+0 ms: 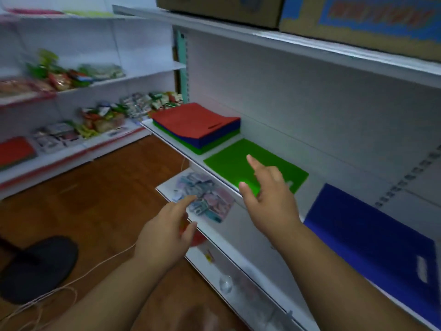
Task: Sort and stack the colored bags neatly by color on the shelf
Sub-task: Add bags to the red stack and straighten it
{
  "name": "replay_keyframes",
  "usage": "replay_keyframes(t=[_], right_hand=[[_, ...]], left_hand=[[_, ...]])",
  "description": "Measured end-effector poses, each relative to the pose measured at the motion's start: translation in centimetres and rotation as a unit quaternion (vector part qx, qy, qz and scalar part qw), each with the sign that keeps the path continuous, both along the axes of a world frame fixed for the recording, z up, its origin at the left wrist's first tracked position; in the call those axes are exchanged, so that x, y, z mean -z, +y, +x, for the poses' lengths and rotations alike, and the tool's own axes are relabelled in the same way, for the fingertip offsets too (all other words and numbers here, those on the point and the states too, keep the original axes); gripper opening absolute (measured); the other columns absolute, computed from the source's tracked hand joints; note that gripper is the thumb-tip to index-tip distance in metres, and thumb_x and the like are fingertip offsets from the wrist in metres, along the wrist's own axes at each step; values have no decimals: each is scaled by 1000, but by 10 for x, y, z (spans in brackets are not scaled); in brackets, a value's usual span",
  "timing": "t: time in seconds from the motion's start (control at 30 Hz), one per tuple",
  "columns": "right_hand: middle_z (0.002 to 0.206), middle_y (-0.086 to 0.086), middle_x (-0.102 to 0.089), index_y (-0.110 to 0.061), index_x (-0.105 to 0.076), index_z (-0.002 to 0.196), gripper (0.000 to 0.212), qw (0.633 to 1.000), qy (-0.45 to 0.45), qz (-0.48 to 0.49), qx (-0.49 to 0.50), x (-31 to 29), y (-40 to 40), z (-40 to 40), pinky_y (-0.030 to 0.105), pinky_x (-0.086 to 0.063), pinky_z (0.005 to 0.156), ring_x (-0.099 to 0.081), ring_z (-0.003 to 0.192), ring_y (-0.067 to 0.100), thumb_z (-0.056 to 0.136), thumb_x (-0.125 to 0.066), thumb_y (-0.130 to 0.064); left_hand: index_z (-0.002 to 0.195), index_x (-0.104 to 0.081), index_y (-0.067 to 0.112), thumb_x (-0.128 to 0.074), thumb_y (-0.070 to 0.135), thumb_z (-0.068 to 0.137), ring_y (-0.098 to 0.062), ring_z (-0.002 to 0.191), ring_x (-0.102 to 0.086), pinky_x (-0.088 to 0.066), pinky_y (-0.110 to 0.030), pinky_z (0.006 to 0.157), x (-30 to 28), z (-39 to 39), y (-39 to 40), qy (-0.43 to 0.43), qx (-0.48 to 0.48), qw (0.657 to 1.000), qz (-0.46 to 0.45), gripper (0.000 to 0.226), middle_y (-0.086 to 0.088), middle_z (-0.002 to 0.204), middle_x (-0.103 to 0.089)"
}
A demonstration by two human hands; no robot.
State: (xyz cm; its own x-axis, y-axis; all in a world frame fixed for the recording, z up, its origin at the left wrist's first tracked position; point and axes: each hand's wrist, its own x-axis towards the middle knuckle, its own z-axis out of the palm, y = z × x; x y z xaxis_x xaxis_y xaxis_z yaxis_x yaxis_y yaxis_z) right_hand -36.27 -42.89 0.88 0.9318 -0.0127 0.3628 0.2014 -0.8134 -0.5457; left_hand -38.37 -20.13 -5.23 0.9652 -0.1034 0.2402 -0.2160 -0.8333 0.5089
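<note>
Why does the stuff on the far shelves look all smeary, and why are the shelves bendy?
Head view: the snack packets at left are smeared by motion blur; the mixed bag stack and green bag stay fairly sharp; the wide-angle lens bows the shelf edge; lighting is dim and bluish.

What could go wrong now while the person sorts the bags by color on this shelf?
1. The mixed stack has red over blue over green; pulling a lower bag may drag the upper ones off the shelf edge.
2. The single green bag lies near that edge, and the right hand above it might push it off.
</note>
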Motion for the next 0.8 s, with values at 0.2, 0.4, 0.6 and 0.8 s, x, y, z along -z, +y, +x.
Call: replay_keyframes(t=[0.2,0.4,0.6,0.8], right_hand=[[99,-8,-59,-29,-43,144,52,999,34,13,-26,17,44,105,28,-42,69,-50,74,7,94,-56,-40],[75,-8,-59,-37,-28,149,62,986,150,42,-60,27,87,220,34,-51,71,-57,73,9,95,-56,-42],[119,1,-62,-45,-14,152,72,960,274,-4,-49,45,112,291,41,-52,92,-62,107,26,92,-55,-50],[121,-6,-64,-40,-48,134,46,954,290,23,76,55,130,296,30,-52,83,-66,95,22,92,-52,-57]], left_hand=[[141,-38,46,-61,44,90,-5,74,-57,-52,-24,62,18,77,40,3,-42,999,-13,56,15,122,-49],[142,-32,53,-59,45,92,3,72,-55,-56,-24,62,5,177,83,6,-91,996,-4,57,19,131,-43],[141,-28,58,-58,44,93,1,79,-55,-55,-21,65,13,249,107,55,-52,997,-18,58,17,129,-47],[145,-14,61,-62,38,93,-10,75,-67,-58,-29,71,25,326,138,230,67,956,-166,74,18,119,-57]])
